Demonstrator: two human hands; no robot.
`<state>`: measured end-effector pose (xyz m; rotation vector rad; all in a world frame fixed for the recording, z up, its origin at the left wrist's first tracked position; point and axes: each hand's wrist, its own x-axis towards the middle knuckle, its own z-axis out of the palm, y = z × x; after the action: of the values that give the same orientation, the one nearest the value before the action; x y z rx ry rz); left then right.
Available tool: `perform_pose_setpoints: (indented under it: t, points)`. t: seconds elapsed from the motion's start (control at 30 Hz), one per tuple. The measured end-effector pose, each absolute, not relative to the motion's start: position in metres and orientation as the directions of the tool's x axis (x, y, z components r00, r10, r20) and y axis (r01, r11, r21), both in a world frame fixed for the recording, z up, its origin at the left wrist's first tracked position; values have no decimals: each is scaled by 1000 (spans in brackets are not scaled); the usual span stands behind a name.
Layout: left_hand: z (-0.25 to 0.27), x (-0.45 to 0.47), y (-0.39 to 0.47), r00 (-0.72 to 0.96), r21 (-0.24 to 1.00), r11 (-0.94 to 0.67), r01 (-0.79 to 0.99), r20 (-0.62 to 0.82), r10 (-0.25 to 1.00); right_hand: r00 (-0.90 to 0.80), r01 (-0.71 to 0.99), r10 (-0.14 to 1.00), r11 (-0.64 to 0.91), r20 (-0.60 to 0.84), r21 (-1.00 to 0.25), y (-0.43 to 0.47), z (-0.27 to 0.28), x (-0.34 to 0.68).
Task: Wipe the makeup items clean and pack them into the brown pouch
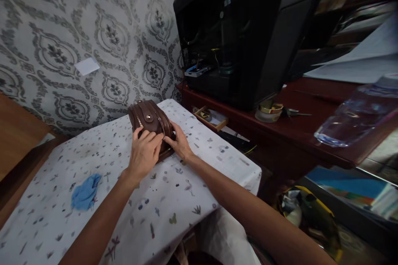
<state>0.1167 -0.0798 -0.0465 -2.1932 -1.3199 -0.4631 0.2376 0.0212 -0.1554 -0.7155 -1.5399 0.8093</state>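
A brown leather handbag (151, 109) with zips and a round metal snap on a strap rests on the cloth-covered table. My left hand (145, 149) is closed on its near side, fingers curled over the leather close to a zip. At the bag's right edge my right hand (180, 143) grips with thumb and fingers, the thumb near the left fingertips by another zip. Whether a zip pull is pinched between them is too small to tell. A crumpled blue cloth (86, 192) lies to the left of my left forearm.
A white patterned tablecloth (192, 198) covers the table. On the right, a dark red desk (298, 128) carries a big black screen-like cabinet (230, 41), a gold-rimmed jar (269, 112) and a clear plastic bottle (351, 112). A small open drawer (211, 119) juts toward the table.
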Motion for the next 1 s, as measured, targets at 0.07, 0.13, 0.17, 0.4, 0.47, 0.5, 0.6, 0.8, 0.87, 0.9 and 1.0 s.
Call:
perform_pose_setpoints:
  t: [0.07,0.13,0.17,0.4,0.47,0.5,0.6,0.8,0.87,0.9,1.0]
  points:
    - [-47,112,-81,507,-308,-402,862,511,694,-124,-3,815,569,565,-822,21,-155,239]
    - [-47,108,-81,547,-344,-425,837,485,683,-130,-6,814,570,565,-822,21,-153,240]
    - [-46,106,-82,565,-360,-437,824,473,676,-135,-10,812,572,567,-821,21,-153,241]
    - [-35,98,-85,438,-242,-372,896,613,657,-163,-18,808,571,566,-821,18,-151,240]
    - [-28,93,-81,264,-117,-265,957,724,637,-161,8,817,563,554,-827,16,-150,239]
    - [-24,90,-79,188,-55,-226,973,757,626,-164,16,822,555,545,-832,15,-150,238]
    - [-16,81,-71,66,76,-193,978,769,636,-170,25,830,543,532,-839,12,-150,238]
    - [-24,88,-73,80,133,-279,951,766,638,-161,69,832,546,530,-835,13,-149,237]
    - [-34,99,-80,189,49,-346,937,762,619,-156,82,823,561,546,-824,14,-150,236]
    - [-41,104,-84,244,1,-369,929,749,616,-155,89,817,571,555,-816,15,-151,236]
    - [-58,117,-94,337,-108,-374,921,702,627,-163,107,804,590,572,-800,16,-152,236]
